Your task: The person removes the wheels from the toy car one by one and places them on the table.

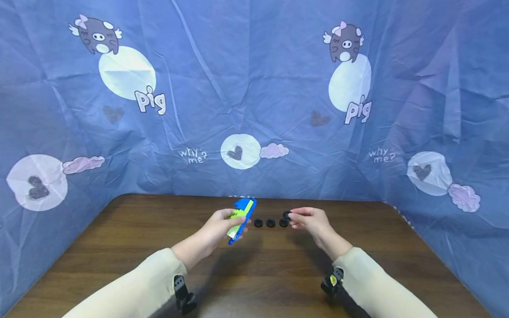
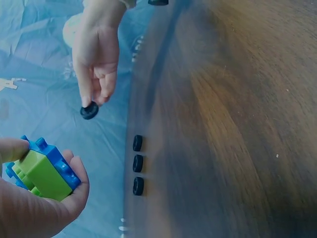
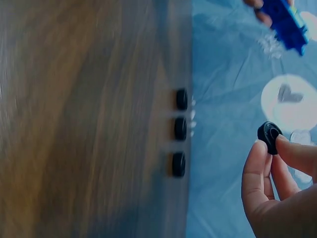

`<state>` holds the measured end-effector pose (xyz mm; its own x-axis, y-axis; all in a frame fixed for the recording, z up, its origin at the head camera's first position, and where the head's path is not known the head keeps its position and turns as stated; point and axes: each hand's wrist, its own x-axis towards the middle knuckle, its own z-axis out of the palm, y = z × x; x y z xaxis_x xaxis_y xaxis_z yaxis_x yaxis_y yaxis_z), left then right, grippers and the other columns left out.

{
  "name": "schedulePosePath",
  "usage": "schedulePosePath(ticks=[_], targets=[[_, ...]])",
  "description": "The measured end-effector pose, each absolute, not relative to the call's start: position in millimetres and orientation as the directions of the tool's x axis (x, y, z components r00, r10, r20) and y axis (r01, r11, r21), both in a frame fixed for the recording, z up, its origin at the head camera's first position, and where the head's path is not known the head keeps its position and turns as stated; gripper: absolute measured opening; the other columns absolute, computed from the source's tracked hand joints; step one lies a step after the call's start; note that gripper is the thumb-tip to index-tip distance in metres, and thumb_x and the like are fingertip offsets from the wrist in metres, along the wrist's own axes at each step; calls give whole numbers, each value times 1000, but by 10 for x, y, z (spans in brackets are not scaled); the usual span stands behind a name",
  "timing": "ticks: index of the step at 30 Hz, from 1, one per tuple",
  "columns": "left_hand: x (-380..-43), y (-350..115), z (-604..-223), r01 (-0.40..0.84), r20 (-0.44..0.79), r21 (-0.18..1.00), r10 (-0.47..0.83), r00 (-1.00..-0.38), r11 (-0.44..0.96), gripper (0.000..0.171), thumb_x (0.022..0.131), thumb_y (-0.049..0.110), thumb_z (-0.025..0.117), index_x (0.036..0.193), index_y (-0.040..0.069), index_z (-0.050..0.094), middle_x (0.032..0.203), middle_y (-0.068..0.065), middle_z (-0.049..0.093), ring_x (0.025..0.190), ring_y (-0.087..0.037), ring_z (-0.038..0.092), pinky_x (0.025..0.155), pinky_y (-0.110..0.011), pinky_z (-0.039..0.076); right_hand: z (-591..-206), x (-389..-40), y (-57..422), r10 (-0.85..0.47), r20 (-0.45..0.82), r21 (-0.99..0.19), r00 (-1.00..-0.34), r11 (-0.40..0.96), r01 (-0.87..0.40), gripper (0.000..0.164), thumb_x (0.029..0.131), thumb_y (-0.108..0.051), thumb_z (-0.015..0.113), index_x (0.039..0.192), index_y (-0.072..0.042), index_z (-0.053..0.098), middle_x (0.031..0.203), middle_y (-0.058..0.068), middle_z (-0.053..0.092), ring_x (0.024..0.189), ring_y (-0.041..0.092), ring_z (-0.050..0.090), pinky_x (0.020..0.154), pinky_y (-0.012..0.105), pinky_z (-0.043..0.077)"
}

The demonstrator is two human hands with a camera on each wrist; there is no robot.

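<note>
My left hand (image 1: 216,227) grips a blue and lime-green toy-brick assembly (image 2: 47,173), held tilted above the table, with the thumb on one side and the fingers curled round the other. Between the thumb and fingertips of my right hand (image 1: 312,222) is a small black toy wheel (image 3: 269,137), raised off the table. Three more black wheels (image 1: 270,223) lie in a row on the wood between the two hands. In the right wrist view the blue underside of the assembly (image 3: 285,25) shows at the top, partly cut off.
The brown wooden table (image 1: 254,282) reaches back to a blue printed cloth (image 1: 254,101) that hangs behind it and at both sides. A dark device is strapped at each sleeve cuff (image 1: 183,293).
</note>
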<state>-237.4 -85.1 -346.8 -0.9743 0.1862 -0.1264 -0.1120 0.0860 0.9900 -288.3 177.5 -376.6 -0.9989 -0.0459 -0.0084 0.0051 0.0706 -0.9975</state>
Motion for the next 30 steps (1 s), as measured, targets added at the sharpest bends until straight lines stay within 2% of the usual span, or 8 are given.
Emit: schedulePosePath(ticks=[9,19,25,30], targets=[[-2437,-818,-3443,-93,-112,990,201,-973,103,36,97,12,56,126,-8,52,111,-18,70,82,-15,68,71,-30,54,-3815,-3196,1903,-5,-98,-989,-995,116,96,28,87,8,63,111,20,58,73,5,68,58,10,64,59,21,56],[-2442,-815,-3453,-105,-125,989,209,-970,104,38,97,13,57,128,-7,51,110,-16,70,84,-16,68,72,-30,54,-3967,-3447,2028,29,-210,-951,-977,224,211,28,85,10,62,111,21,59,75,8,69,56,9,62,59,22,56],[-2471,-817,-3492,-105,-123,991,231,-965,89,38,97,14,56,128,-8,51,113,-18,69,85,-15,68,71,-29,54,-4080,-3519,2064,53,-271,-932,-961,234,275,23,81,12,65,103,20,63,72,10,69,53,9,62,57,23,56],[-2473,-815,-3513,-111,-127,990,228,-965,83,39,97,13,57,128,-8,50,114,-22,68,84,-16,68,77,-35,56,-4121,-3515,2045,54,-269,-928,-962,252,274,17,79,13,66,95,19,65,65,8,66,50,9,60,55,23,55]])
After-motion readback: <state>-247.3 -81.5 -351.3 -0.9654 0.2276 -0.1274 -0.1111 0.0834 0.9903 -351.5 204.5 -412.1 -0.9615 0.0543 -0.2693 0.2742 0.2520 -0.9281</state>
